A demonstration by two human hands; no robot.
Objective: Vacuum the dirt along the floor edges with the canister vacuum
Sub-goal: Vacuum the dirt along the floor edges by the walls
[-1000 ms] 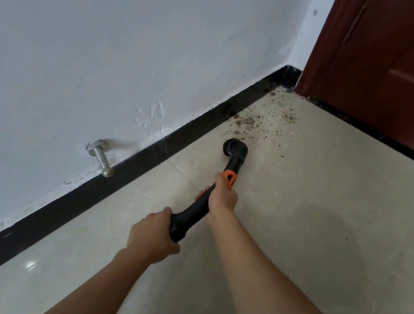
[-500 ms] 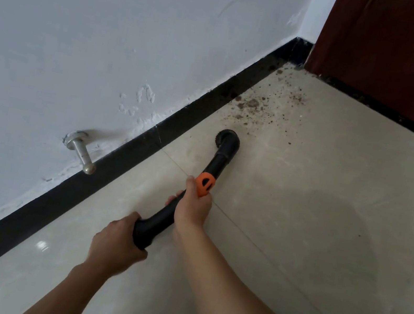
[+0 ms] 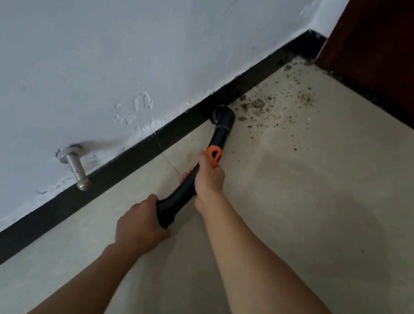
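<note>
Beige tile floor (image 3: 298, 228) meets a white plastered wall (image 3: 112, 29) along a black skirting (image 3: 122, 158), which runs to a corner beside a dark red-brown door (image 3: 398, 52). The plaster is chipped just above the skirting, near a metal doorstop (image 3: 75, 165) jutting from the wall. Brown dirt (image 3: 258, 103) lies scattered by the skirting toward the corner, specks spreading over the floor. The black wand (image 3: 186, 189) slants down to its nozzle (image 3: 223, 117), which sits at the skirting's foot, just short of the dirt. The left hand (image 3: 138, 227) grips the wand's near end; the right hand (image 3: 208, 179) grips it just below an orange collar (image 3: 214, 155). Right of the arms the floor lies open. A pale mark on the nozzle is too small to read.
</note>
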